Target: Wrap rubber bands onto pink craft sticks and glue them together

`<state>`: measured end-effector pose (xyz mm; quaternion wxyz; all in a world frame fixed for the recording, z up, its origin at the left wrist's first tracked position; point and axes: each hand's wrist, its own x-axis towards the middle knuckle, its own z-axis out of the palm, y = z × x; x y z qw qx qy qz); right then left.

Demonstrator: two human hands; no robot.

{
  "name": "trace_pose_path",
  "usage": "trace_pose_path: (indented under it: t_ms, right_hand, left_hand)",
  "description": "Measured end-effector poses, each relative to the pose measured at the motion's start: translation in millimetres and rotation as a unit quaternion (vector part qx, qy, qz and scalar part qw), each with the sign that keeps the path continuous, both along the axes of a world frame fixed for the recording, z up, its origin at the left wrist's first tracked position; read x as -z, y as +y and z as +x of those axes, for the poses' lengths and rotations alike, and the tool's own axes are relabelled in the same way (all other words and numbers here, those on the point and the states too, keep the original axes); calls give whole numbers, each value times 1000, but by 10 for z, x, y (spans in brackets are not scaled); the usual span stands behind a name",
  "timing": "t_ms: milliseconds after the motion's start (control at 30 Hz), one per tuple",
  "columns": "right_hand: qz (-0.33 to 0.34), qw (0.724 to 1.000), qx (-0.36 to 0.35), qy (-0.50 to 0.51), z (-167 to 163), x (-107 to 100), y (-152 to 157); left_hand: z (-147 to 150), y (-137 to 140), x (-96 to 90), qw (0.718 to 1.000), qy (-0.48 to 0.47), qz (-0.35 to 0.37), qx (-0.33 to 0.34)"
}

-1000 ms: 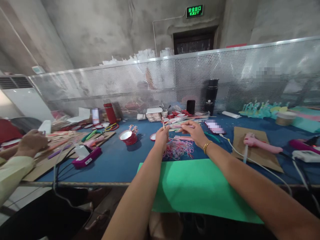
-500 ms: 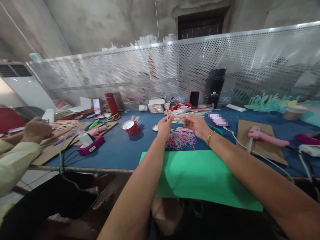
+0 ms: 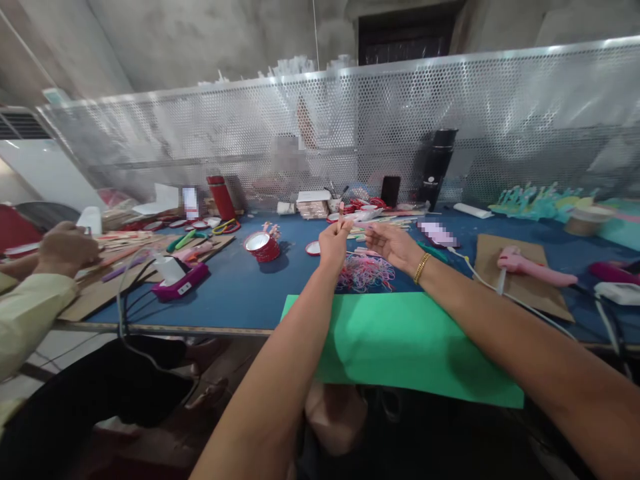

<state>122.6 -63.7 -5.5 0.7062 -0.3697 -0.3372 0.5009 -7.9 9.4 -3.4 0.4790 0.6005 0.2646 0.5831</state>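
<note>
My left hand (image 3: 333, 243) is closed around a thin, pale pinkish stick (image 3: 341, 211) that stands up above the fingers. To its right, my right hand (image 3: 393, 245) has thumb and fingers drawn together. Something thin and pinkish shows at its fingertips, too small to name. Both hands are raised over a tangled pile of pink, red and blue strings (image 3: 369, 273) on the blue table. A green sheet (image 3: 400, 347) lies under my forearms and hangs over the table edge. A red-rimmed round lid (image 3: 313, 249) lies beside my left hand.
A stack of red-rimmed round pieces (image 3: 263, 249) stands left. A pink glue gun (image 3: 535, 267) rests on cardboard (image 3: 485, 250) at right, its cable nearby. A black bottle (image 3: 438, 170) and red bottle (image 3: 221, 198) stand behind. At far left, a co-worker's hand (image 3: 67, 248) works near a purple power strip (image 3: 181, 283).
The view has shifted slightly. Both hands stay close together, and the stick still stands up from my left hand. The co-worker's hand has moved a little left.
</note>
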Motion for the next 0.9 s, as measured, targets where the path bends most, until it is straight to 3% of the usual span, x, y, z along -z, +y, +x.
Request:
trace_pose_path:
  t_ms: [100,200,300,367,433,533,600,767,833,900]
  right_hand:
    - [-5,999,7,-51,115,-18,26]
    - [22,975,84,-206,309,-9,61]
    - [46,871,161,-462,478,55,82]
    - [35,816,122,-563,537,106,80]
    - [16,784,90,-615,560,131,76]
    - [-8,732,119,-670,564,75,107]
    - [-22,682,142,-717,557,-13,170]
    - [-108,552,111,-819,470,-165,365]
    - [-151,523,98,-833,418,-141,401]
    - [-140,532,82,-831,378,-85,412]
  left_hand:
    - [7,33,8,1000,26,14,0]
    - [-1,83,23,998,48,34,-4]
    - [-29,137,52,996,57,36,-64]
    - [-51,158,71,992,74,43,-94]
    - [-68,160,80,989,87,51,-104]
    - [-83,133,69,989,79,52,-113]
    - [-86,107,49,990,71,47,-117]
    - [-90,68,21,989,82,51,-110]
    - [-91,68,30,988,91,51,-110]
    - [-91,72,45,988,96,57,-107]
